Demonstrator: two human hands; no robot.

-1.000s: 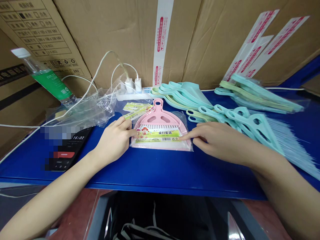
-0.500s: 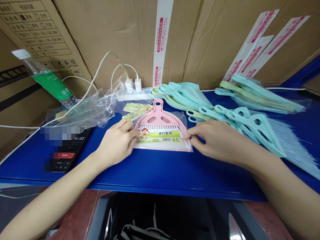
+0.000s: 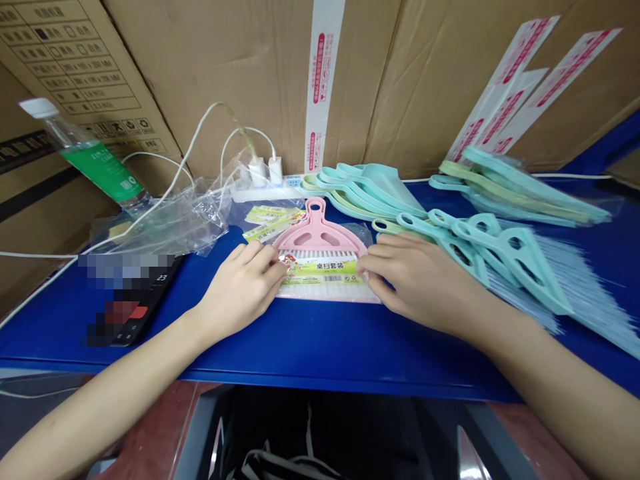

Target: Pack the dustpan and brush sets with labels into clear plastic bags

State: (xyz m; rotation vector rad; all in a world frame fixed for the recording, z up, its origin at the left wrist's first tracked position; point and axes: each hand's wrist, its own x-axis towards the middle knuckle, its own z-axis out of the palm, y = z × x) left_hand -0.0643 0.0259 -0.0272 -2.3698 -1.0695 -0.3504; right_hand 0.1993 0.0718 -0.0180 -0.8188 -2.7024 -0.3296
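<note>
On the blue table (image 3: 310, 353), keep the dustpan (image 3: 320, 238) flat in its clear bag (image 3: 365, 235), between left hand (image 3: 241, 288) and right hand (image 3: 419, 279). With both curled at opposite ends of the label (image 3: 327, 267) (pinching or only touching, cannot tell), better to smooth evenly, without creasing.

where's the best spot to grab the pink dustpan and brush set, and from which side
Probably the slim handle of the pink dustpan and brush set, pinched from above: it juts from the far end, while the left hand and right hand occupy the side edges.
</note>
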